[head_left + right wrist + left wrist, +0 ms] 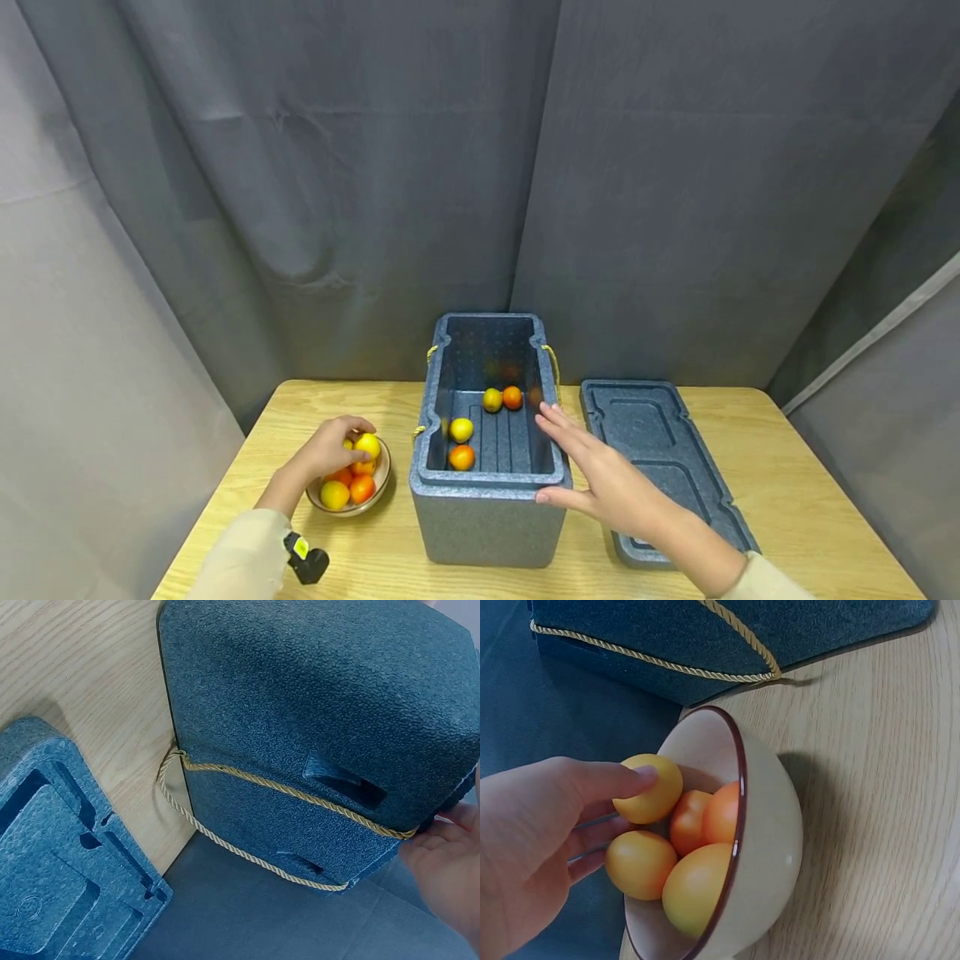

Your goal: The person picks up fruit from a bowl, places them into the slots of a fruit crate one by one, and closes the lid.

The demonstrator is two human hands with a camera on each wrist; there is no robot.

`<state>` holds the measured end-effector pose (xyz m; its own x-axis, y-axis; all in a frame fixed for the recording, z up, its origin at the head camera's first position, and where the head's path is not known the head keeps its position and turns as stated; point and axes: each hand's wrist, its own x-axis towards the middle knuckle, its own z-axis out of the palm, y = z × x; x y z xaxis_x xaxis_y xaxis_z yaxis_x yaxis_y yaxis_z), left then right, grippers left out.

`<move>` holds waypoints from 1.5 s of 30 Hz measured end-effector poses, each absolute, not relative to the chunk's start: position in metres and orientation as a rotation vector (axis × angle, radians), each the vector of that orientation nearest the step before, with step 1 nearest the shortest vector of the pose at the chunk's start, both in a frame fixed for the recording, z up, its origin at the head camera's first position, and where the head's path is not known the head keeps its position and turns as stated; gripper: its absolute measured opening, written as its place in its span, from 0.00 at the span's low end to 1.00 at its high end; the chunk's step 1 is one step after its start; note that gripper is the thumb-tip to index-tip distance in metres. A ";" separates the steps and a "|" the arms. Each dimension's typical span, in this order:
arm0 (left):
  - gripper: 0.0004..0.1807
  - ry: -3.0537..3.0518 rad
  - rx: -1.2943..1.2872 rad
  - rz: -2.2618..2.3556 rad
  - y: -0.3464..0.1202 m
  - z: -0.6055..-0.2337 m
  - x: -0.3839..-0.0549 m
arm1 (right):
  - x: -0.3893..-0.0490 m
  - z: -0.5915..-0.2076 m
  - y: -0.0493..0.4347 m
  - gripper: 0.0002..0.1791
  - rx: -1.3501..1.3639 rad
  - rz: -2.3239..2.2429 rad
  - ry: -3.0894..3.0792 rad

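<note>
My left hand (pixel 326 454) reaches into a cream bowl (pixel 387 479) with a brown rim. Its thumb and fingers pinch a round yellow fruit (pixel 665 791) at the top of the pile. Several other yellow and orange fruits (pixel 701 889) lie beneath and beside it. A speckled grey foam box (pixel 487 529) stands lidless in the middle, with several yellow and orange fruits (pixel 462 457) on its ribbed floor. My right hand (pixel 618 487) rests at the box's right rim, fingers straight and thumb spread toward the front corner. In the right wrist view, that hand is partly cut off.
A grey foam lid (pixel 675 467) lies on the wooden table (pixel 795 500) to the right of the box. Yellow rope handles (pixel 277 787) hang along the box's sides. Grey curtains (pixel 420 183) enclose the table's back and sides.
</note>
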<state>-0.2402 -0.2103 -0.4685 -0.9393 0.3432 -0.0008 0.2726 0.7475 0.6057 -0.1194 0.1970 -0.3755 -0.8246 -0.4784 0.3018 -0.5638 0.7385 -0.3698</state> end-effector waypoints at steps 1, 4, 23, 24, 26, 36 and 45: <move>0.19 2.835 0.507 0.947 -0.210 -0.469 -0.240 | -0.119 -0.376 0.197 0.47 0.832 0.674 -2.752; 0.19 2.837 0.511 0.961 -0.211 -0.468 -0.238 | -0.119 -0.378 0.196 0.47 0.830 0.673 -2.747; 0.22 2.577 0.466 1.380 -0.220 -0.450 -0.234 | -0.120 -0.376 0.197 0.48 0.822 0.680 -2.766; 0.22 2.569 0.471 1.396 -0.220 -0.449 -0.234 | -0.120 -0.376 0.197 0.48 0.822 0.679 -2.765; 0.21 2.561 0.483 1.413 -0.220 -0.447 -0.235 | -0.120 -0.375 0.197 0.48 0.820 0.684 -2.771; 0.21 2.543 0.514 1.469 -0.215 -0.435 -0.234 | -0.121 -0.375 0.196 0.48 0.814 0.691 -2.781; 0.21 2.534 0.529 1.516 -0.212 -0.430 -0.234 | -0.120 -0.377 0.196 0.47 0.819 0.666 -2.754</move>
